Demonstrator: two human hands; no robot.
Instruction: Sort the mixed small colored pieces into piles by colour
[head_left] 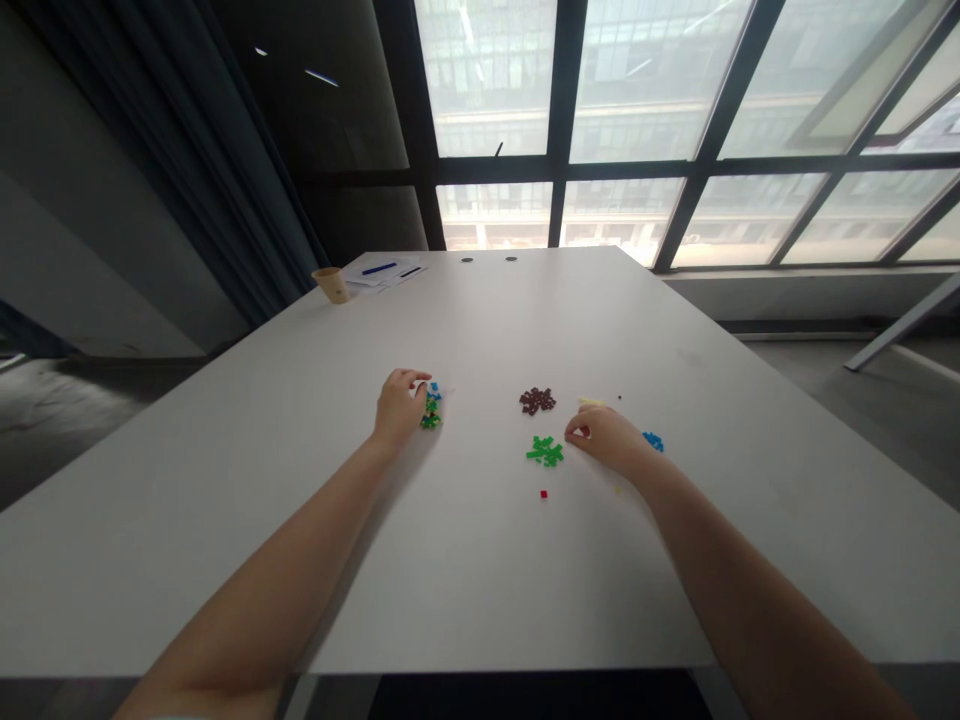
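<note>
Near me, my left hand is pinching green-blue bricks; my right hand is pinching something red, risking scattering green bricks across the bench.

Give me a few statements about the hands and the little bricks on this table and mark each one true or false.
1. The left hand rests by a small cluster of blue and green bricks. True.
2. The right hand lies between a green pile and a few blue bricks. True.
3. The brown pile sits under the left hand. False: it lies apart, nearer the right hand.
4. A single red brick lies alone, nearer the person than the green pile. True.
5. The paper cup stands between the two hands. False: it stands at the table's far left edge, near some papers.
</note>
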